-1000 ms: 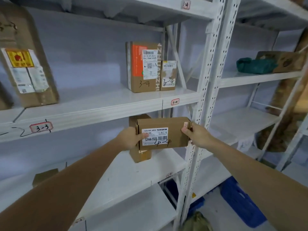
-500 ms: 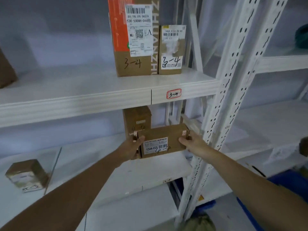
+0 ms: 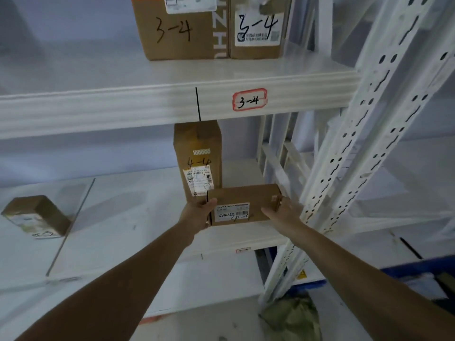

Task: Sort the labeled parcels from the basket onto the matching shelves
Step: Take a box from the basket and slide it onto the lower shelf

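1. i have the small brown parcel (image 3: 243,205) at the front of the lower shelf (image 3: 147,200), in its right-hand section. its printed label faces me, with a handwritten mark across it that looks like 4-4, though the scrawl is partly smudged.

2. my left hand (image 3: 197,215) wraps the parcel's left end, thumb over the front corner. my right hand (image 3: 283,210) presses flat against the right end. both grips are closed on the box from opposite sides, which keeps it square as it goes in.

3. the parcel's underside seems to touch the shelf or sit just above it; i cannot tell which from this angle.

4. it sits just in front of and to the right of the tall upright box (image 3: 198,158) marked 4-4. that matching mark is my reason for choosing this bay. a small red tag (image 3: 243,250) on the shelf's front edge is too blurred to read.

5. the shelf above carries a clear 3-4 tag (image 3: 249,100) and two boxes (image 3: 211,28) marked 3-4, so this level being one row down fits the numbering.

6. label outward makes sense, since every other box here shows its mark to the aisle.

7. the white upright post (image 3: 349,153) stands close by my right wrist, so i judge there is little room to slide further right.

8. another small box (image 3: 37,216) lies well apart on the left, beyond a dividing line.
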Demonstrator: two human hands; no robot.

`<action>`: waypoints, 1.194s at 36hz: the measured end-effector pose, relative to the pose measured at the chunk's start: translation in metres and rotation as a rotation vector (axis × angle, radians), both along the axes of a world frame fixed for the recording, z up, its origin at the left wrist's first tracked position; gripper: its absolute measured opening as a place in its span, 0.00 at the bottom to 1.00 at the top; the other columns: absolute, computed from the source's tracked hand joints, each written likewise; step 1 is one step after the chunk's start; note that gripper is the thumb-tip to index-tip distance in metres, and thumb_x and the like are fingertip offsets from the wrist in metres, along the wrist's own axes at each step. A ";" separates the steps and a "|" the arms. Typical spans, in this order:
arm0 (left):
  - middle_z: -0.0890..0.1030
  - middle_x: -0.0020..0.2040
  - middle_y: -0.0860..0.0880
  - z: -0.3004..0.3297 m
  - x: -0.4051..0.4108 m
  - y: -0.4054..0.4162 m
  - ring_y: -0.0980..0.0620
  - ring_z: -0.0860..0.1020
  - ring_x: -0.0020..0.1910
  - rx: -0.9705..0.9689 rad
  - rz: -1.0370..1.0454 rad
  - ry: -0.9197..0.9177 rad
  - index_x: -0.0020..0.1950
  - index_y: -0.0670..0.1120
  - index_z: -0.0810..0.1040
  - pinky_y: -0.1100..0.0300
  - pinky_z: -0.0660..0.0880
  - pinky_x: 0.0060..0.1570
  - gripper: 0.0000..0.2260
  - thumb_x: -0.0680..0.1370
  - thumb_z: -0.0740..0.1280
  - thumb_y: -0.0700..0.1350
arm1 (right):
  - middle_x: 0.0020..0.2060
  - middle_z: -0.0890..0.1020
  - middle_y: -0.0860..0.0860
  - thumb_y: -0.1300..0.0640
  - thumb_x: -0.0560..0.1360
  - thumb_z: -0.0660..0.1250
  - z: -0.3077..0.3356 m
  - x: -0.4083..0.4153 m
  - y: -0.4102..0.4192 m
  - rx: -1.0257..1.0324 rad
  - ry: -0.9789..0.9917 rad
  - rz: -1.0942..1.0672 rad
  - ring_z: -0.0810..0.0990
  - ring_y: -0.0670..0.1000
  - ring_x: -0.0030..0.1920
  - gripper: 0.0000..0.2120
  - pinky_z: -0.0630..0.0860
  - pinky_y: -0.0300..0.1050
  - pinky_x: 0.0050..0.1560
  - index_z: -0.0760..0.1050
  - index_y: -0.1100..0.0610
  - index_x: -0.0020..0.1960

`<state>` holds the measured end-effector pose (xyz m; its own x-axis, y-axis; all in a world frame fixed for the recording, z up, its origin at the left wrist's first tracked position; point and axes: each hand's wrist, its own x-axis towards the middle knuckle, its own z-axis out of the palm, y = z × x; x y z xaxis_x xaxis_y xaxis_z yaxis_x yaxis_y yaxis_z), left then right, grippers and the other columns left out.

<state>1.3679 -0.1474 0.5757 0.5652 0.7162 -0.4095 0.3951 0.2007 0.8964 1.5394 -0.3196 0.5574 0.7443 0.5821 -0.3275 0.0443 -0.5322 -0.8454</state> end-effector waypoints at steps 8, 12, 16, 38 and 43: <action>0.85 0.48 0.51 -0.019 0.020 -0.007 0.50 0.83 0.49 -0.030 0.062 -0.016 0.49 0.50 0.80 0.52 0.80 0.52 0.06 0.84 0.68 0.50 | 0.71 0.73 0.54 0.54 0.76 0.72 -0.019 -0.001 0.011 -0.007 -0.019 -0.118 0.75 0.56 0.68 0.40 0.73 0.51 0.68 0.55 0.58 0.80; 0.83 0.50 0.50 -0.029 0.023 -0.010 0.50 0.81 0.50 -0.064 0.104 -0.011 0.52 0.48 0.76 0.51 0.80 0.54 0.07 0.83 0.68 0.51 | 0.72 0.70 0.56 0.56 0.75 0.72 -0.025 0.000 0.016 -0.019 -0.015 -0.184 0.73 0.58 0.69 0.41 0.72 0.50 0.66 0.54 0.59 0.80; 0.82 0.51 0.50 -0.033 0.028 -0.015 0.46 0.80 0.56 -0.060 0.073 -0.025 0.60 0.45 0.77 0.46 0.80 0.62 0.12 0.83 0.68 0.53 | 0.70 0.67 0.58 0.58 0.75 0.71 -0.030 0.003 0.014 0.001 -0.033 -0.266 0.66 0.60 0.74 0.36 0.68 0.59 0.74 0.57 0.60 0.78; 0.86 0.53 0.52 -0.053 0.060 -0.002 0.46 0.82 0.57 0.055 -0.002 -0.018 0.52 0.54 0.84 0.47 0.79 0.59 0.09 0.84 0.63 0.48 | 0.76 0.69 0.57 0.55 0.78 0.68 -0.045 0.021 0.028 -0.110 -0.150 -0.216 0.62 0.56 0.79 0.42 0.47 0.47 0.79 0.44 0.59 0.81; 0.86 0.53 0.50 -0.061 0.067 0.001 0.49 0.80 0.53 0.035 0.044 -0.024 0.55 0.51 0.84 0.57 0.77 0.48 0.11 0.85 0.61 0.48 | 0.76 0.69 0.55 0.51 0.79 0.67 -0.047 0.024 0.032 -0.119 -0.175 -0.208 0.65 0.56 0.78 0.43 0.51 0.54 0.78 0.41 0.56 0.82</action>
